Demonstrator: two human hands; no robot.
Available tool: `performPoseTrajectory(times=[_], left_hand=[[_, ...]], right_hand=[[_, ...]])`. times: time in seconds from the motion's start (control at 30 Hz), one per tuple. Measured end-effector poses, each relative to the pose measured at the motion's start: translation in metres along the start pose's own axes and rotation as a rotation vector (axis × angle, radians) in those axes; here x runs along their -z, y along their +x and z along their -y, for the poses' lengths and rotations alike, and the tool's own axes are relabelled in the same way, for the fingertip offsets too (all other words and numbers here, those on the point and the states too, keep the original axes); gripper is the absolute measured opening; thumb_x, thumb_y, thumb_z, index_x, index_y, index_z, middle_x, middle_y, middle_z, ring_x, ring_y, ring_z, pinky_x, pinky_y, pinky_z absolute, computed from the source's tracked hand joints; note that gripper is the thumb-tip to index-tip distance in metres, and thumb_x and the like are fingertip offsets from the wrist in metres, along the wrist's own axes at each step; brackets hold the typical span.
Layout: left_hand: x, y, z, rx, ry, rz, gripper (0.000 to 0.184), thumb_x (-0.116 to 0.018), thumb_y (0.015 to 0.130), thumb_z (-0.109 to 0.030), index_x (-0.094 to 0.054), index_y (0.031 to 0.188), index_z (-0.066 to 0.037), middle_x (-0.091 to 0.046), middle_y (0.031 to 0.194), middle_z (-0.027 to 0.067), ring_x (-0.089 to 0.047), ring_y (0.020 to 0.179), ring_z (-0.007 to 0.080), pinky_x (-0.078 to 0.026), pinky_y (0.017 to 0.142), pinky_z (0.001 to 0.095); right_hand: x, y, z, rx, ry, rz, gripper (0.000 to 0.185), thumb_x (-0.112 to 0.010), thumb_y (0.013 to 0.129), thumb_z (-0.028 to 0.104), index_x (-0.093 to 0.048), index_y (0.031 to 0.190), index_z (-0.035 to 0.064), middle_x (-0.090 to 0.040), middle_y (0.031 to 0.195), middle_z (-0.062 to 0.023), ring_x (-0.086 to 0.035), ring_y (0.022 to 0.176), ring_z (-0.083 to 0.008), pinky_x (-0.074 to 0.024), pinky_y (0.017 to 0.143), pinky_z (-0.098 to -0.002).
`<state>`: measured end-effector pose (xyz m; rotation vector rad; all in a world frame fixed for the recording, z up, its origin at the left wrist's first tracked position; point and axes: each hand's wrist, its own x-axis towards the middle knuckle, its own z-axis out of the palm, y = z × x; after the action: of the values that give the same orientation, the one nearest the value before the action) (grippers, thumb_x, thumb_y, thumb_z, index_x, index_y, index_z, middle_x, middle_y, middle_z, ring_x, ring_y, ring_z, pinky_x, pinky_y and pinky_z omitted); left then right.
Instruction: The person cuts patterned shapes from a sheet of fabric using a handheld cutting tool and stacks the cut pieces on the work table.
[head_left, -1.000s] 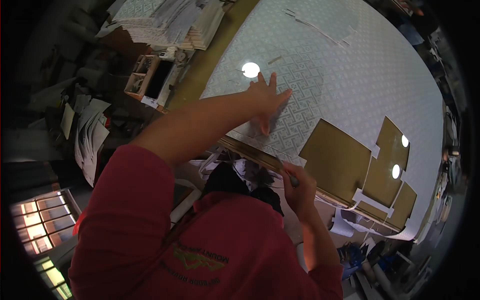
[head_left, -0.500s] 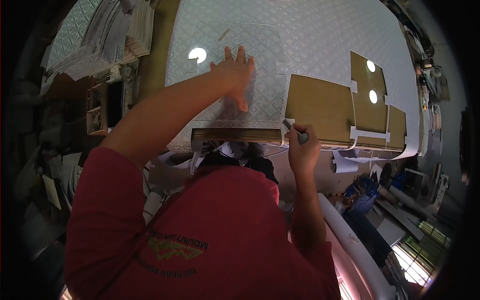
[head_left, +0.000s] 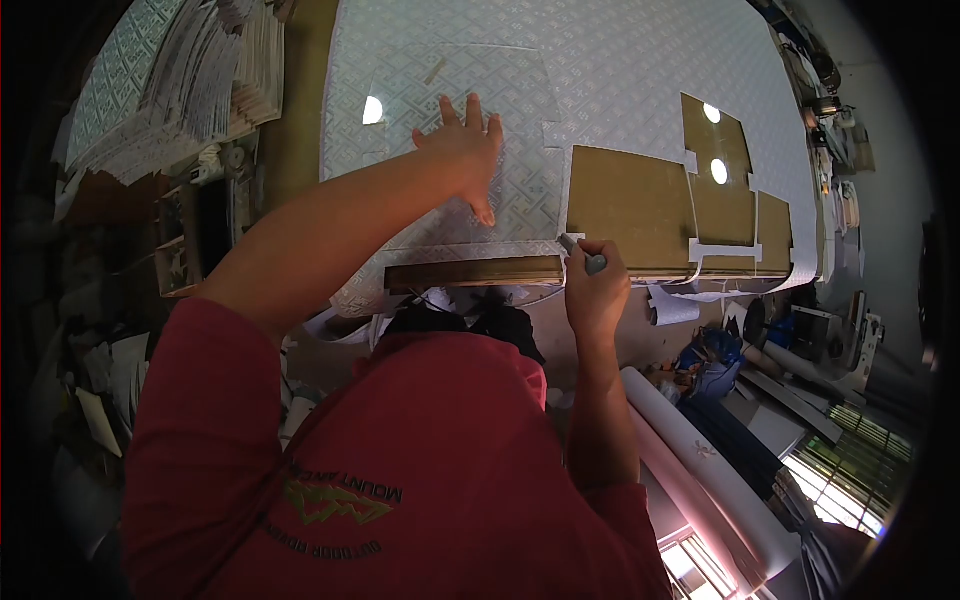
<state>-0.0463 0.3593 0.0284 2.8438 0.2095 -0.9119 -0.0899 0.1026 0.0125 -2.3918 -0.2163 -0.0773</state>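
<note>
My left hand (head_left: 462, 150) lies flat with fingers spread on a clear template plate (head_left: 520, 85), which rests on pale, diamond-patterned sheet material (head_left: 610, 70). My right hand (head_left: 598, 290) is closed around a grey-handled cutter knife (head_left: 596, 264). The tool's tip points up and left at the plate's lower right corner, by the table's near edge; whether it touches the sheet is too small to tell. Right of the plate, pieces are cut out of the sheet, and the brown table top (head_left: 628, 205) shows through, with thin strips left between the openings.
A tall stack of cut patterned pieces (head_left: 190, 75) stands at the upper left, above a wooden box (head_left: 175, 245). Loose offcut strips (head_left: 675, 305) hang over the near edge. Long rolls (head_left: 705, 460) and a blue bag (head_left: 712, 365) lie on the right, below the table.
The whole view has shifted slightly leftward. My left hand stays spread on the plate. My right hand, still around the cutter knife, has changed its angle a little at the plate's corner.
</note>
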Motion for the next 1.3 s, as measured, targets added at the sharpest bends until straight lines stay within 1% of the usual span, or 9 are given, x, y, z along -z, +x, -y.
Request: performPoseTrajectory(times=[0.07, 0.17, 0.3, 0.53, 0.9, 0.97, 1.1, 1.17, 1.3], left_hand=[[0.002, -0.001, -0.002, 0.007, -0.006, 0.011, 0.157, -0.098, 0.054, -0.064, -0.006, 0.169, -0.009, 0.007, 0.174, 0.0256, -0.004, 0.155, 0.0615, -0.041, 0.106, 0.0787], [0.002, 0.001, -0.003, 0.018, -0.027, 0.029, 0.157, -0.099, 0.054, -0.062, -0.005, 0.169, -0.009, 0.008, 0.174, 0.0254, -0.003, 0.155, 0.0611, -0.039, 0.107, 0.0794], [0.006, -0.001, -0.004, 0.003, -0.009, 0.029, 0.155, -0.099, 0.055, -0.059, -0.007, 0.167, -0.004, 0.006, 0.172, 0.0314, -0.005, 0.153, 0.0640, -0.043, 0.103, 0.0795], [0.007, 0.000, -0.006, 0.011, -0.002, 0.042, 0.155, -0.099, 0.055, -0.059, -0.008, 0.167, -0.002, 0.006, 0.172, 0.0320, -0.005, 0.154, 0.0638, -0.044, 0.103, 0.0788], [0.006, -0.006, -0.003, -0.015, -0.040, -0.002, 0.151, -0.100, 0.056, -0.056, -0.013, 0.166, -0.003, 0.002, 0.172, 0.0318, -0.007, 0.154, 0.0633, -0.042, 0.103, 0.0803], [0.005, -0.005, -0.002, -0.010, -0.047, -0.013, 0.150, -0.100, 0.056, -0.055, -0.014, 0.166, -0.003, 0.001, 0.172, 0.0315, -0.007, 0.154, 0.0630, -0.042, 0.103, 0.0803], [0.004, -0.006, -0.002, -0.011, -0.065, -0.042, 0.147, -0.101, 0.054, -0.051, -0.018, 0.166, -0.004, -0.002, 0.172, 0.0306, -0.008, 0.154, 0.0619, -0.043, 0.104, 0.0798], [0.003, -0.007, -0.002, -0.008, -0.073, -0.050, 0.147, -0.101, 0.054, -0.050, -0.018, 0.165, -0.004, -0.003, 0.172, 0.0306, -0.008, 0.155, 0.0614, -0.043, 0.104, 0.0794], [0.006, -0.006, -0.006, 0.007, -0.071, -0.049, 0.147, -0.102, 0.052, -0.046, -0.019, 0.165, -0.004, -0.004, 0.172, 0.0307, -0.009, 0.155, 0.0600, -0.043, 0.106, 0.0773]], right_hand=[[0.000, -0.002, 0.002, -0.038, -0.062, 0.025, 0.017, -0.077, 0.091, 0.012, -0.071, 0.100, -0.0013, -0.076, 0.086, -0.0188, -0.077, 0.082, -0.0252, -0.0577, 0.074, -0.0373], [-0.004, -0.011, -0.005, -0.068, 0.051, -0.003, 0.017, -0.079, 0.091, 0.011, -0.071, 0.099, -0.0019, -0.076, 0.086, -0.0167, -0.075, 0.080, -0.0218, -0.0575, 0.074, -0.0362], [-0.026, -0.020, -0.032, -0.006, 0.208, -0.103, 0.015, -0.079, 0.091, 0.011, -0.071, 0.096, 0.0001, -0.075, 0.086, -0.0207, -0.075, 0.076, -0.0315, -0.0570, 0.071, -0.0376], [-0.064, 0.079, -0.014, 0.069, 0.234, -0.133, 0.017, -0.080, 0.091, 0.011, -0.072, 0.099, -0.0010, -0.075, 0.086, -0.0153, -0.071, 0.075, -0.0241, -0.0564, 0.074, -0.0366], [-0.068, 0.097, -0.036, 0.066, 0.329, -0.045, 0.014, -0.079, 0.092, 0.006, -0.072, 0.102, -0.0031, -0.076, 0.090, -0.0101, -0.068, 0.080, -0.0151, -0.0565, 0.076, -0.0326], [-0.058, 0.109, -0.046, -0.034, 0.601, 0.157, 0.011, -0.076, 0.093, 0.001, -0.073, 0.103, -0.0025, -0.076, 0.092, -0.0070, -0.068, 0.084, -0.0126, -0.0559, 0.079, -0.0287], [-0.024, 0.163, -0.049, -0.026, 0.518, 0.390, 0.008, -0.074, 0.094, -0.001, -0.073, 0.102, -0.0003, -0.074, 0.091, -0.0039, -0.067, 0.088, -0.0105, -0.0544, 0.080, -0.0251], [-0.017, 0.201, -0.050, 0.154, 0.452, 0.715, 0.007, -0.074, 0.093, -0.002, -0.072, 0.099, 0.0000, -0.073, 0.088, -0.0033, -0.067, 0.088, -0.0095, -0.0532, 0.079, -0.0246], [-0.009, 0.252, -0.027, 0.353, 0.357, 0.991, 0.006, -0.075, 0.091, -0.003, -0.071, 0.096, -0.0002, -0.073, 0.086, -0.0030, -0.067, 0.087, -0.0089, -0.0525, 0.078, -0.0255]])
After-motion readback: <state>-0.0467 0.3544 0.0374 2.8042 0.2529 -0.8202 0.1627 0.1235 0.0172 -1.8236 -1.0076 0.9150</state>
